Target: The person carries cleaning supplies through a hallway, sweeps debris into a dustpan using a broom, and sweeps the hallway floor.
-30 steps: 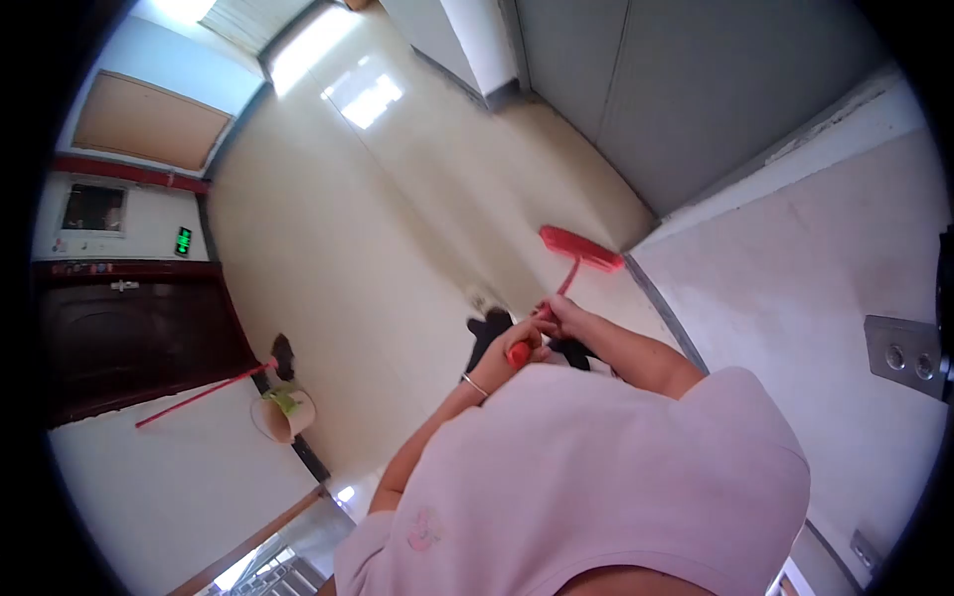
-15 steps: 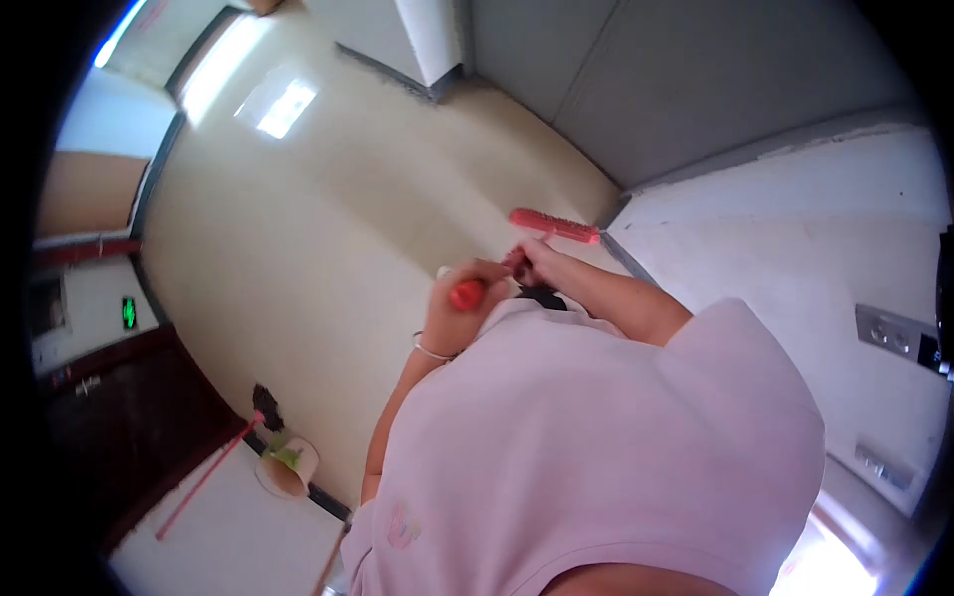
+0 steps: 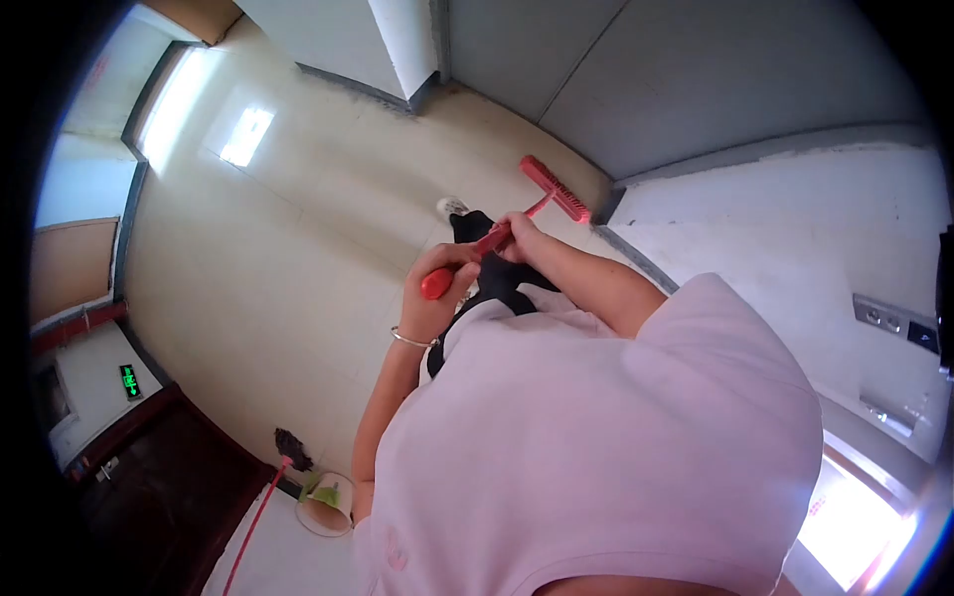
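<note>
A red broom [image 3: 556, 189] slants from the centre toward the upper right, its wide bristled head at the floor near the wall corner. My left hand [image 3: 437, 282] is wrapped round the upper end of its handle, and the rounded red tip sticks out past the fingers. Farther down the handle, my right hand [image 3: 516, 238] is closed round it, nearer the broom head. A bracelet circles my left wrist.
A bucket [image 3: 326, 507] with something green in it stands by the lower-left wall, beside a dark-headed mop [image 3: 292, 449] with a red handle. A dark red door [image 3: 169, 487] is at the left, grey doors [image 3: 676, 79] at the upper right.
The view has turned, and the bucket and mop now appear lower. Both hands stay on the broom; its head has changed angle, and the handle lies more to the left.
</note>
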Motion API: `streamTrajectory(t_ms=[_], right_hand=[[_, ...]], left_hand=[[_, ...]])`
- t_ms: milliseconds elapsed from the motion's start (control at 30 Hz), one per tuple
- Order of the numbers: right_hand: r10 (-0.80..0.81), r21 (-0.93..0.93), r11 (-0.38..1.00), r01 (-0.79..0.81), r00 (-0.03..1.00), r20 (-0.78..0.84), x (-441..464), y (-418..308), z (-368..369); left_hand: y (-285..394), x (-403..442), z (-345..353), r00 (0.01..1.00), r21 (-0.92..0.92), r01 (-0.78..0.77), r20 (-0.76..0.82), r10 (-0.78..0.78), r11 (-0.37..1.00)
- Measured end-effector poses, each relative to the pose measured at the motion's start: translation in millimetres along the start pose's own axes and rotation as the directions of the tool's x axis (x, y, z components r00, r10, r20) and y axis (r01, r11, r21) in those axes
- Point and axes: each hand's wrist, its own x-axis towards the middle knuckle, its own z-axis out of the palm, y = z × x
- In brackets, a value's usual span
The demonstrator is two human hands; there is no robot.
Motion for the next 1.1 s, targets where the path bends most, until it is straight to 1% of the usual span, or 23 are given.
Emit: streamTrajectory(t_ms=[33,67,100,167,200,267,300,367,400,433,467,500,533,567,600,667,767,800,867,933,967,1033,1100], right_hand=[[-0.049,0.031,0.998,0.049,0.999,-0.012,8,-8,4],[-0.096,0.047,0.994,0.096,0.995,0.006,15,-16,8],[-0.086,0.041,0.996,0.085,0.996,0.010,24,-24,11],[-0.258,0.183,0.950,0.253,0.966,0.006,43,-44,22],[-0.250,0.182,0.953,0.243,0.968,0.015,49,-56,33],[-0.240,0.279,0.918,0.281,0.955,-0.174,65,-75,53],[-0.225,0.279,0.922,0.267,0.959,-0.175,80,-81,67],[-0.251,-0.020,0.967,0.254,0.940,-0.232,108,-74,91],[-0.225,-0.083,0.974,0.212,0.950,-0.215,114,-62,111],[-0.250,-0.154,0.962,0.225,0.952,-0.177,123,-42,132],[-0.228,-0.285,0.939,0.192,0.969,-0.097,142,-21,145],[-0.123,-0.320,0.943,0.085,0.987,-0.100,113,-12,176],[-0.055,-0.263,0.964,0.027,0.993,-0.101,105,4,199],[0.011,-0.210,0.977,-0.031,0.995,-0.098,98,14,217],[0.014,-0.209,0.977,-0.035,0.995,-0.100,87,14,231],[0.205,-0.261,0.946,-0.194,0.979,0.017,73,3,254],[0.129,-0.217,0.970,-0.113,0.990,0.059,80,-31,270],[0.054,-0.190,0.980,-0.054,0.999,-0.008,87,-49,274],[-0.114,-0.346,0.933,0.101,0.993,-0.017,123,-87,265],[-0.096,-0.260,0.963,0.066,0.990,-0.104,153,-119,263],[-0.084,-0.274,0.960,0.050,0.990,-0.112,162,-118,264],[-0.025,-0.492,0.870,-0.035,0.993,-0.114,181,-112,266],[0.036,-0.572,0.816,-0.084,0.995,-0.095,189,-58,271]], left_hand=[[-5,11,-5,0.999,-0.010,0.002,0.051,-0.002,1.000],[-8,23,-9,0.999,-0.008,0.007,0.039,-0.006,1.000],[-11,37,-13,0.997,0.021,-0.031,0.076,0.029,0.999],[-18,63,-18,0.993,0.059,-0.065,0.106,0.059,0.996],[-23,78,-21,0.992,0.029,-0.042,0.117,0.038,0.999],[-35,103,-26,0.993,-0.035,0.009,0.115,-0.005,0.999],[-42,115,-35,0.994,-0.030,0.022,0.109,-0.019,0.999],[-53,121,-53,0.999,0.047,0.025,-0.020,-0.024,0.999],[-34,122,-69,0.983,0.066,0.174,-0.072,-0.170,0.982],[-26,118,-89,0.970,0.004,0.219,-0.111,-0.218,0.976],[-15,113,-109,0.960,0.023,0.234,-0.162,-0.227,0.972],[-1,109,-129,0.948,0.093,0.275,-0.189,-0.254,0.957],[12,103,-145,0.932,0.119,0.323,-0.215,-0.293,0.939],[17,95,-161,0.922,0.068,0.330,-0.237,-0.306,0.941],[32,95,-176,0.935,0.153,0.319,-0.213,-0.284,0.935],[54,116,-193,0.935,0.100,0.310,-0.209,-0.285,0.945],[66,152,-198,0.931,0.009,0.293,-0.230,-0.283,0.956],[62,170,-197,0.928,-0.011,0.295,-0.235,-0.290,0.955],[36,203,-188,0.916,-0.057,0.306,-0.255,-0.311,0.950],[0,226,-175,0.931,-0.059,0.245,-0.266,-0.251,0.968],[-11,231,-167,0.927,-0.037,0.224,-0.301,-0.224,0.974],[-18,218,-168,0.887,-0.044,0.267,-0.379,-0.263,0.963],[-7,177,-186,0.817,-0.065,0.361,-0.460,-0.349,0.930]])
